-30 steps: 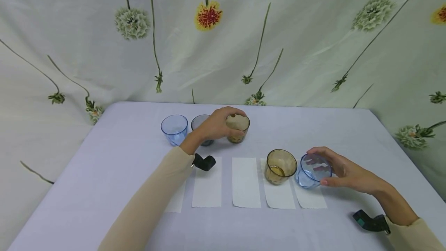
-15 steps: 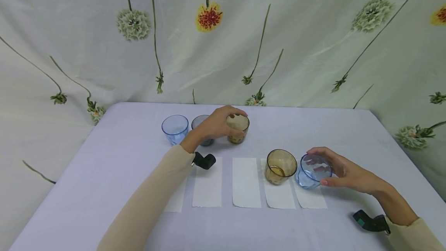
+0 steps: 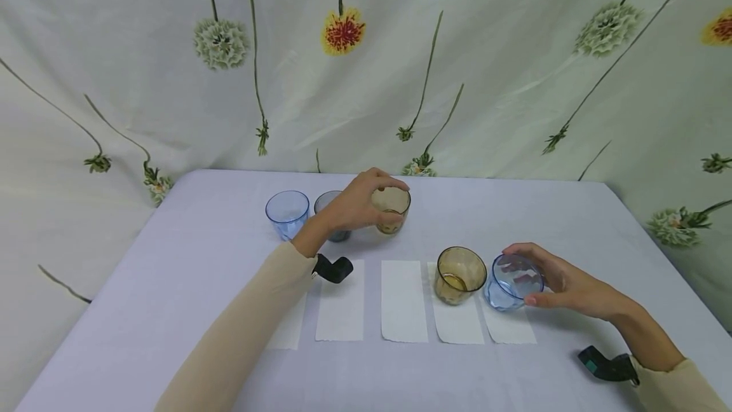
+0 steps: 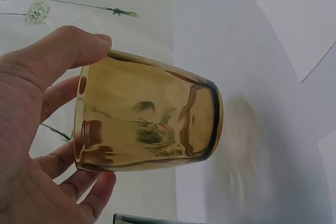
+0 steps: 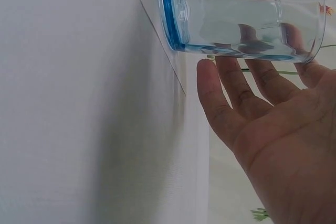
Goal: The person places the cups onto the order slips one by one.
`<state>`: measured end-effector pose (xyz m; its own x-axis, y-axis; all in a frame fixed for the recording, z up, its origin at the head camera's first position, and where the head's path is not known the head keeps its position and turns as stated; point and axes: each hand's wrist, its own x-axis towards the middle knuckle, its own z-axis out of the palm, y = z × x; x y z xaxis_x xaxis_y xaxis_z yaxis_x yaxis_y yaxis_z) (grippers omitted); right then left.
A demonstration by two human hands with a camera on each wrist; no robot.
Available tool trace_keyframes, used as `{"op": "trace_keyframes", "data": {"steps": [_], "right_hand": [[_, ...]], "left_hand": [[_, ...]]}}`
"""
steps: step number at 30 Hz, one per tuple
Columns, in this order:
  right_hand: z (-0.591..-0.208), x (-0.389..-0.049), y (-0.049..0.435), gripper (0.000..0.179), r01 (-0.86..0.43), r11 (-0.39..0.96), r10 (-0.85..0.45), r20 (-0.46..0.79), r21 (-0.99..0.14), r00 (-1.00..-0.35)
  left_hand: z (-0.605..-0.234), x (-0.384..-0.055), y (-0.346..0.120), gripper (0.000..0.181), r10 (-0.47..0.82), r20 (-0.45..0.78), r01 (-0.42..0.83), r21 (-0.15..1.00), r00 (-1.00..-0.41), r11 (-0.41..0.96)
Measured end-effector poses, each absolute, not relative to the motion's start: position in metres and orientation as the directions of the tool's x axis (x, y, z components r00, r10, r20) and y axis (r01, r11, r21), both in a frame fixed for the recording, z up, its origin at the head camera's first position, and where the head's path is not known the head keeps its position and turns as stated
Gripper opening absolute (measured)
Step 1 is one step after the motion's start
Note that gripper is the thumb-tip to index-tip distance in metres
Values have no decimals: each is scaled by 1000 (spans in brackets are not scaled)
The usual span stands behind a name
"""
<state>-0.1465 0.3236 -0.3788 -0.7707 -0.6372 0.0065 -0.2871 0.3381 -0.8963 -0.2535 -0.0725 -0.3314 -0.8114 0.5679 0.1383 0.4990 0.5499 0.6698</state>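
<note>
My left hand (image 3: 354, 203) grips an amber glass (image 4: 152, 114) near its rim, thumb on one side and fingers on the other. In the left wrist view the glass base stands a little off the white table. At the right, my right hand (image 3: 572, 285) holds a clear blue glass (image 3: 503, 297) between thumb and fingers, over the rightmost paper strip (image 3: 513, 329). Just left of it, another amber glass (image 3: 452, 291) stands upright on a paper strip (image 3: 462, 329). Behind my left wrist are a grey glass (image 3: 326, 199) and a second blue glass (image 3: 287, 212).
White paper strips lie in a row across the white-covered table (image 3: 434, 380), among them a middle strip (image 3: 403, 304) and one to its left (image 3: 340, 316). A flower-printed cloth (image 3: 503, 113) hangs behind the table's back edge.
My left hand has risen slightly with the amber glass. The right hand and its blue glass keep the same place, and the view has tipped up a little.
</note>
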Motion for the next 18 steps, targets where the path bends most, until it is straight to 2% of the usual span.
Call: {"op": "trace_keyframes", "data": {"steps": [18], "right_hand": [[-378,-146,323,67,-274,352,-626,-7,-895,-780]], "left_hand": [[-325,-226,-68,47,614,186,564,652,-767,507]]}}
